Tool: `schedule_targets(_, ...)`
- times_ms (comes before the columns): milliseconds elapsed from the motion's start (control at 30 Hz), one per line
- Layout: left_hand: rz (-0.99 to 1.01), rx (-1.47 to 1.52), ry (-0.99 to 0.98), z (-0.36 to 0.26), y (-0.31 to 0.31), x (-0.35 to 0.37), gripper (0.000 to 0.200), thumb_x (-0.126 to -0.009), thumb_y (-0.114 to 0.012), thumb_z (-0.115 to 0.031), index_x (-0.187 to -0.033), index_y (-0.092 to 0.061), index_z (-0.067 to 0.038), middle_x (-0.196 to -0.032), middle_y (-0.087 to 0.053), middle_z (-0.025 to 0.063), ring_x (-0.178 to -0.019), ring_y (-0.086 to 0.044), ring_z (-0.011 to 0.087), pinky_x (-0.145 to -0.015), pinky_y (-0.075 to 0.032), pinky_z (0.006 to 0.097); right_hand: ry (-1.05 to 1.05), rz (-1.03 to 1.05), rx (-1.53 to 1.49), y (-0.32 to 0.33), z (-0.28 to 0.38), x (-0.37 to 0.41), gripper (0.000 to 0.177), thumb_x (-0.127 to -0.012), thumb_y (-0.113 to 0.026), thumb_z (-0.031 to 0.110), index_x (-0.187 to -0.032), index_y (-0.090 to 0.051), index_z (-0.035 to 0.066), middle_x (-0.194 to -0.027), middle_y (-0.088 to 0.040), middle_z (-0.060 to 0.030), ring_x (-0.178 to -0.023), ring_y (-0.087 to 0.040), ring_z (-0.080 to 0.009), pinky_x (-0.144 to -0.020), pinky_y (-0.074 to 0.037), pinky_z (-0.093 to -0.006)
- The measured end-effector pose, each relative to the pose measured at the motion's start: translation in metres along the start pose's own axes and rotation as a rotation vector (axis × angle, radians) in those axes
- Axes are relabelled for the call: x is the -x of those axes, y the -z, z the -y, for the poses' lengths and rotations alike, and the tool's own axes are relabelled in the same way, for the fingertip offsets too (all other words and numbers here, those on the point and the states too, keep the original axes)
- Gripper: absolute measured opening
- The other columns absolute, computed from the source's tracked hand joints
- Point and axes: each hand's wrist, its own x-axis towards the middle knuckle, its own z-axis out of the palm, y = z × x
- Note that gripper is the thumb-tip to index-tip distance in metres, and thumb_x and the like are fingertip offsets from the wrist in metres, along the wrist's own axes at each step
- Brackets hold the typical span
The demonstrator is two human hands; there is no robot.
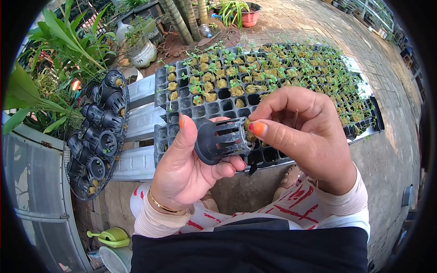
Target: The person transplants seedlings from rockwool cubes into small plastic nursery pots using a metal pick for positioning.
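A black slotted net cup (224, 139) lies on its side in my left hand (185, 159), its wide rim toward the palm and the fingers curled round it. My right hand (302, 132) pinches a small brownish-green plug (249, 130) at the cup's narrow end, between thumb and fingertips. A thin stem shows near the right fingers. Just beyond both hands, a black seedling tray (212, 108) holds many plugs with green sprouts, and several of its near cells are empty.
A black wire basket (124, 132) with several net cups stands at the left on a white slatted surface (136, 162). A green watering can (110, 237) is at the lower left. Potted plants and a red pot (249, 17) are at the back.
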Motion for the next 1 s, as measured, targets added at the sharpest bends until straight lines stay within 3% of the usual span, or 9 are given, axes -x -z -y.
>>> schedule_targets(233,-0.003,0.029,0.028,0.0,-0.001,0.0,0.066,-0.093,-0.033,-0.053,-0.125,-0.041,0.005,-0.107,-0.058,0.0258,-0.088,-0.064,0.0384,-0.069,-0.06,0.0347,0.005,-0.002,0.168,0.005,0.005,0.002,0.01,-0.077,-0.068,0.003,-0.085,-0.064,-0.003,-0.079,-0.061,-0.0042,-0.07,-0.054,-0.0074,-0.062,-0.041,-0.019)
schedule_targets(300,0.013,0.015,0.024,0.0,-0.003,0.0,0.067,-0.093,-0.033,-0.053,-0.124,-0.041,0.006,-0.108,-0.058,0.0262,-0.088,-0.064,0.0376,-0.068,-0.06,0.0338,0.394,0.074,0.353,0.012,-0.003,-0.001,0.016,-0.074,-0.07,0.003,-0.087,-0.064,-0.004,-0.078,-0.06,-0.0049,-0.071,-0.054,-0.0092,-0.061,-0.04,-0.0208)
schedule_targets(533,0.041,0.024,0.035,0.002,-0.004,-0.001,0.067,-0.093,-0.033,-0.053,-0.124,-0.041,0.006,-0.111,-0.056,0.0268,-0.088,-0.064,0.0368,-0.069,-0.06,0.0335,0.359,0.001,0.364,0.006,0.003,0.001,0.017,-0.069,-0.069,0.002,-0.085,-0.066,0.0,-0.077,-0.06,-0.005,-0.069,-0.054,-0.01,-0.059,-0.039,-0.0216)
schedule_targets(700,-0.012,0.038,0.053,0.002,-0.001,0.002,0.063,-0.095,-0.033,-0.05,-0.124,-0.041,0.005,-0.106,-0.059,0.0256,-0.088,-0.065,0.0364,-0.07,-0.06,0.0334,0.569,0.122,0.455,0.013,-0.003,-0.005,0.019,-0.065,-0.068,0.004,-0.084,-0.066,0.002,-0.074,-0.061,-0.0074,-0.066,-0.057,-0.0157,-0.059,-0.041,-0.0255)
schedule_targets(1000,-0.022,0.016,0.03,0.003,-0.002,0.001,0.057,-0.096,-0.034,-0.046,-0.123,-0.041,0.005,-0.104,-0.059,0.0245,-0.087,-0.065,0.0374,-0.071,-0.06,0.0352,0.538,0.16,0.412,0.014,-0.004,-0.006,0.023,-0.063,-0.065,0.0,-0.086,-0.067,-0.002,-0.077,-0.061,-0.0094,-0.071,-0.057,-0.0172,-0.061,-0.043,-0.0276)
